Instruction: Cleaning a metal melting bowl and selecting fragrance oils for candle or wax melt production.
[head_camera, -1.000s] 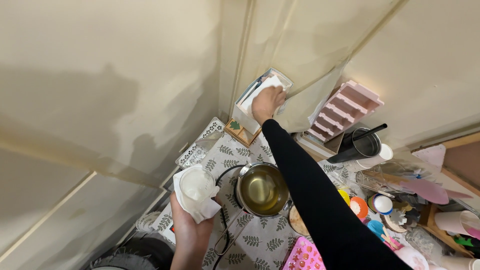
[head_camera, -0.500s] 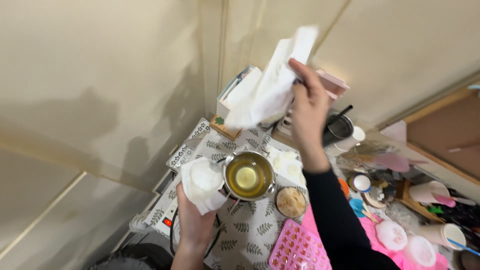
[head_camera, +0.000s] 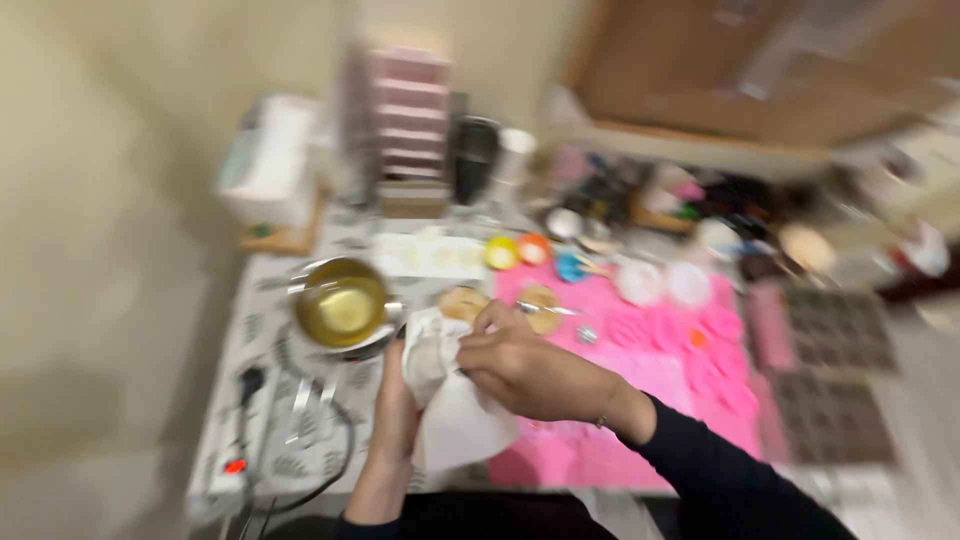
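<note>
Now both hands meet over the desk (head_camera: 300, 440): left hand (head_camera: 398, 415) cups the white tissue bundle (head_camera: 445, 400) from below, right hand (head_camera: 525, 372) has fingers (head_camera: 480, 335) curled closed over it, probably wiping. Just beyond the fingers sits a metal pot (head_camera: 342, 308) of yellow liquid.

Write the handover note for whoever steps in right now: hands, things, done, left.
Left hand: under a white paper towel, which is bunched round something small; the blur hides what.
Right hand: pressed on the towel from above, fingers closed on it.
Metal pot of yellow liquid stands just left of the hands, on the patterned cloth. Pink mat lies to the right, small cups and moulds on it.
Done: towel is in hand, wrapped round the item.
Left: wiping looks unfinished; pot not touched.
</note>
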